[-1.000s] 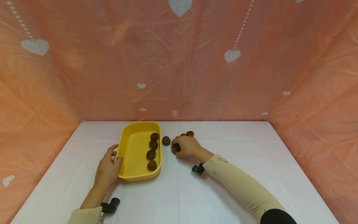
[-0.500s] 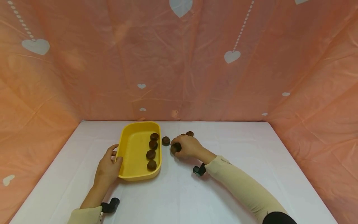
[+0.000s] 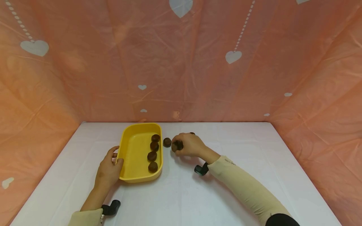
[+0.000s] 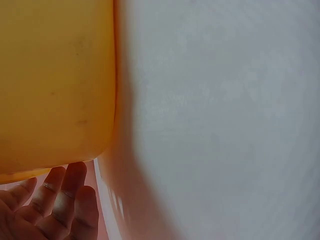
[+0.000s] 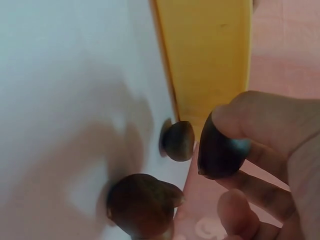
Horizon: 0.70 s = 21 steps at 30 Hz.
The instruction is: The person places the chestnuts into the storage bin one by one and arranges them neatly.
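Note:
My left hand (image 3: 108, 171) grips the left side of a yellow tray (image 3: 133, 150), thumb over the rim and fingers outside. In the left wrist view, its fingers (image 4: 65, 200) meet the tray's outer wall. Several brown chestnuts (image 3: 152, 156) lie along the tray's right inner side. My right hand (image 3: 192, 145), to the right of the tray, pinches a dark chestnut (image 5: 222, 150) between thumb and fingers. Between that hand and the tray, one chestnut (image 3: 167, 142) sits on the table. More chestnuts (image 5: 140, 205) lie under the right hand, mostly hidden from the head view.
A white-covered table (image 3: 181, 197) lies beneath everything. Pink-orange cloth (image 3: 181, 78) with pale hearts stands behind it and at both sides. A chestnut's edge (image 3: 192, 133) shows behind the right hand. Black wrist cameras (image 3: 111, 207) are strapped to both wrists.
My right hand has risen slightly with the pinched chestnut and now covers more of the chestnuts behind it. The left hand and the tray have stayed in place.

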Available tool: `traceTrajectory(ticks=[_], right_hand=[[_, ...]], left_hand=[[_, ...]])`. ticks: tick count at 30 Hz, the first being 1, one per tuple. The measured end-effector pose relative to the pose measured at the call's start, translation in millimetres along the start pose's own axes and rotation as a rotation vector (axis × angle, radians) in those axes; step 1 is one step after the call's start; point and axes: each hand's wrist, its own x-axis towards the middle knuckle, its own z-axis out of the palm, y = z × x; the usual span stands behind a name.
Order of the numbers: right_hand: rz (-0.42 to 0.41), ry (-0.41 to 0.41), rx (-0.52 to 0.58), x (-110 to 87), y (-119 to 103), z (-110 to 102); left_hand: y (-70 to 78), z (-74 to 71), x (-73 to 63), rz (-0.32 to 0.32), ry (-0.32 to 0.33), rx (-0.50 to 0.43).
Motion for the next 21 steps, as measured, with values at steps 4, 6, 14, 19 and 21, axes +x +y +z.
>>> traceTrajectory(ticks=[4,6,14,19,21], right_hand=[[-0.009,0.021,0.014,1.3,-1,-3],[-0.008,0.031,0.027,1.5,-2,-4],[-0.006,0.056,0.061,1.5,-8,-11],[-0.034,0.065,0.076,2.2,-16,-16],[-0.043,0.066,0.08,2.9,-20,-17]], left_hand=[[-1.3,0.5,-0.1,0.007,0.009,0.004],[-2.0,0.9,0.2,0.013,0.017,0.009],[-1.0,1.2,1.0,0.018,0.015,0.013],[0.6,0.7,0.1,0.009,0.01,0.012],[0.8,0.8,-0.2,0.006,0.011,0.013]])
